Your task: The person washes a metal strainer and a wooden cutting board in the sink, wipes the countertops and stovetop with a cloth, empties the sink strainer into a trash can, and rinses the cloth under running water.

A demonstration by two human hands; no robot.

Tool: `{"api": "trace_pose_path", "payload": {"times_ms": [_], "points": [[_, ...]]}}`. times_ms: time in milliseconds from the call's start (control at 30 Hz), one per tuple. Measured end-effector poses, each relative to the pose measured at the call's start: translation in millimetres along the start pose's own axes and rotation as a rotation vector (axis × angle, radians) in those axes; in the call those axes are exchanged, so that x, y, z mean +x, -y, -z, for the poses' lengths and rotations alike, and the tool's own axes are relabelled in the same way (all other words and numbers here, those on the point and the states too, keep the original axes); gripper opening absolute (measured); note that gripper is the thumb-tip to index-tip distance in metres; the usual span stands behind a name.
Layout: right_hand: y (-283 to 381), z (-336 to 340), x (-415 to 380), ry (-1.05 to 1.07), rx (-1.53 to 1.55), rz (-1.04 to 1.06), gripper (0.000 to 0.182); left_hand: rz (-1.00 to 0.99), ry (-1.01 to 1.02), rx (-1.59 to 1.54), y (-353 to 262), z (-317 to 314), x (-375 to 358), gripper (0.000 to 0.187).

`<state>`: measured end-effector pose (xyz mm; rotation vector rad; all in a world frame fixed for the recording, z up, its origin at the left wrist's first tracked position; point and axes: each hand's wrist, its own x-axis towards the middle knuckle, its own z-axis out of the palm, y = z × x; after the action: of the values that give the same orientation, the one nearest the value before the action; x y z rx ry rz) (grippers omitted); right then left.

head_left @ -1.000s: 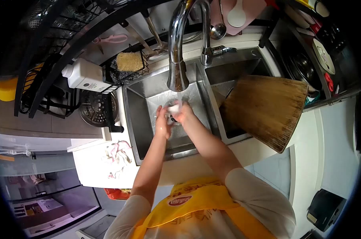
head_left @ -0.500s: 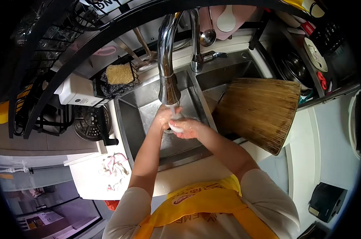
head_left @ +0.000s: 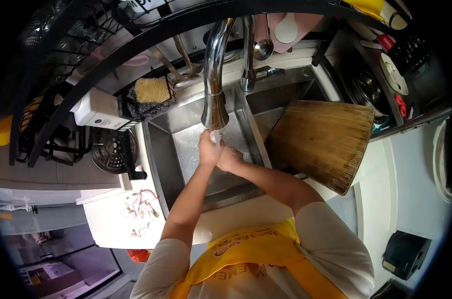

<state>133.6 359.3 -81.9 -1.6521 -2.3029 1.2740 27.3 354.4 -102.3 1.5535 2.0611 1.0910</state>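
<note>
Both hands are together over the left sink basin (head_left: 186,130), beneath the chrome faucet (head_left: 216,112). Running water falls from its spout onto my left hand (head_left: 209,150), whose fingers are curled upward right below the spout. Pressed against its right side is my right hand (head_left: 230,159), with its fingers bent and mostly hidden behind the left. A whitish patch shows at the left fingertips in the stream; I cannot tell whether it is a held thing or only water.
A wooden cutting board (head_left: 320,144) leans over the right basin. Left of the sink are a sponge (head_left: 152,90) in a black rack, a white bottle (head_left: 99,109) and a round perforated metal strainer (head_left: 111,154). A crumpled patterned cloth (head_left: 142,212) lies on the counter.
Both hands have turned and drawn closer together under the water. The white oval thing that showed in the right hand is no longer plainly visible. The view has shifted slightly.
</note>
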Motion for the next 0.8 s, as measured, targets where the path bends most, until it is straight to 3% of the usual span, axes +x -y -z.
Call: {"api": "trace_pose_path", "payload": {"times_ms": [33,67,100,133,167,233,300,367,400,433,500,533,633,667,700,767,800], "points": [[-10.6,-0.3,8.6,0.001,-0.006,0.001,0.059,-0.001,-0.068,-0.03,-3.6,2.9,-3.2,0.045],[-33.1,-3.4,25.9,0.163,0.116,0.166,0.062,-0.028,-0.022,0.022,-4.2,15.2,-3.8,0.045],[-47.8,-2.3,34.9,0.339,0.228,0.331,0.065,-0.057,-0.002,-0.247,26.0,20.6,-2.2,0.048],[-37.6,18.2,31.3,0.431,0.244,0.125,0.063,0.033,0.058,-0.448,29.3,29.4,-1.9,0.049],[-33.1,32.0,25.0,0.442,0.235,0.127,0.063,0.124,0.118,-0.647,30.0,38.7,-4.8,0.051],[-31.3,50.8,17.3,0.508,0.713,-0.089,0.053,0.201,0.163,-0.702,34.5,61.5,-10.1,0.057],[-31.6,47.3,21.4,0.518,0.855,-0.118,0.044,0.274,0.211,-0.76,33.7,68.5,-19.2,0.063],[-22.5,47.2,19.4,0.383,0.971,-0.131,0.042,0.232,0.206,-0.412,40.0,65.7,-35.1,0.066],[-17.1,44.2,16.1,0.224,0.777,-0.065,0.039,0.003,0.09,-0.14,41.7,61.4,-38.7,0.06],[-16.7,33.3,21.4,0.229,0.767,-0.058,0.039,0.006,0.077,-0.143,38.1,58.6,-36.8,0.06],[-25.9,1.7,35.2,-0.13,0.421,0.256,0.037,0.282,0.251,-0.424,28.1,49.7,-34.4,0.055],[-13.8,7.8,21.8,-0.199,0.391,0.276,0.039,0.284,0.24,-0.428,23.8,43.6,-37.0,0.055],[-3.8,2.2,17.9,-0.289,0.609,0.232,0.044,0.754,0.11,-1.035,7.2,28.2,-42.9,0.044],[-3.6,4.6,17.7,-0.287,0.601,0.238,0.044,0.879,0.18,-1.091,0.4,31.8,-46.3,0.045],[-5.1,7.2,16.7,-0.193,0.751,0.192,0.046,0.877,0.175,-1.098,-6.7,34.2,-47.0,0.045],[-5.6,15.6,11.4,-0.002,1.048,0.088,0.052,0.685,0.11,-0.879,-29.3,44.4,-44.7,0.041],[-7.3,19.1,6.9,-0.003,1.047,0.089,0.052,0.577,0.173,-0.781,-23.3,43.1,-40.7,0.043]]}}
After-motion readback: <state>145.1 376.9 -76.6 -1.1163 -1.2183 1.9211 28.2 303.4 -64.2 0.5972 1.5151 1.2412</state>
